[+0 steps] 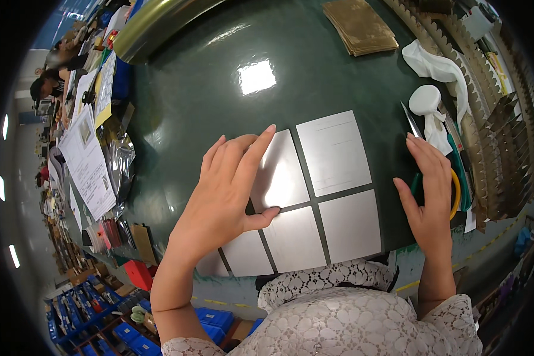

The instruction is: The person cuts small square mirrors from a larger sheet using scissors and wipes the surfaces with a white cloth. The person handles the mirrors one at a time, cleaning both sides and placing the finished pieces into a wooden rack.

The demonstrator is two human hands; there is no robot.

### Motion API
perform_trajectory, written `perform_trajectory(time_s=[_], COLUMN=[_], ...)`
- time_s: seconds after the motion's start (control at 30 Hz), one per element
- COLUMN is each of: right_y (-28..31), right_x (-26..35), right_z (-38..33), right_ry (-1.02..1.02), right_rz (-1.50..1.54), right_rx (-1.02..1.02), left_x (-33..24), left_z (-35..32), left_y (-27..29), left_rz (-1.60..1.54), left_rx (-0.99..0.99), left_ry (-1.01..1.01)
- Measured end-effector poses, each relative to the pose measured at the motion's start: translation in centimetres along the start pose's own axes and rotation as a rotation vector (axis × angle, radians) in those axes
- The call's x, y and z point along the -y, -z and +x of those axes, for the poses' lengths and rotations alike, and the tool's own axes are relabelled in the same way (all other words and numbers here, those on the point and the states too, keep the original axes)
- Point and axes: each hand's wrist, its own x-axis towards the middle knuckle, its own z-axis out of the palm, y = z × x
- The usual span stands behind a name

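Several thin silver-grey rectangular sheets lie in two rows on the dark green table top (190, 89). My left hand (222, 184) is over the left part of the back row, its thumb and fingers spread apart. Its fingertips are at a bright sheet (288, 172), partly covering it; whether they press on it I cannot tell. Right of that lies another back-row sheet (333, 153), with a front-row sheet (350, 226) nearer me. Off to the right, my right hand (428, 196) is open with nothing visible in it, beside scissors (412, 121) with a pointed metal blade.
A shiny gold roll (160, 26) lies across the far left. Brownish-gold sheets (362, 26) are stacked at the back. White cloth (436, 62), a white round pad (425, 99) and toothed strips (495, 136) line the right. Printed papers (88, 163) lie left; a person (47, 89) is beyond.
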Motion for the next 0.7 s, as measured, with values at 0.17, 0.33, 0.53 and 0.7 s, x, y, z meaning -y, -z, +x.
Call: perform_trajectory(time_s=[0.17, 0.33, 0.53, 0.7], right_y=[0.04, 0.07, 0.15, 0.26], right_x=[0.02, 0.02, 0.06, 0.24], right_z=[0.03, 0.01, 0.09, 0.15], right_ry=[0.002, -0.002, 0.0, -0.007], right_rz=[-0.01, -0.02, -0.013, -0.012], right_rx=[0.003, 0.006, 0.008, 0.02], left_x=[-0.11, -0.12, -0.18, -0.23], left_z=[0.02, 0.06, 0.14, 0.16], left_y=[0.12, 0.09, 0.28, 0.35], left_rz=[0.003, 0.005, 0.011, 0.004], left_rx=[0.004, 0.004, 0.01, 0.008], left_ry=[-0.004, -0.006, -0.009, -0.015])
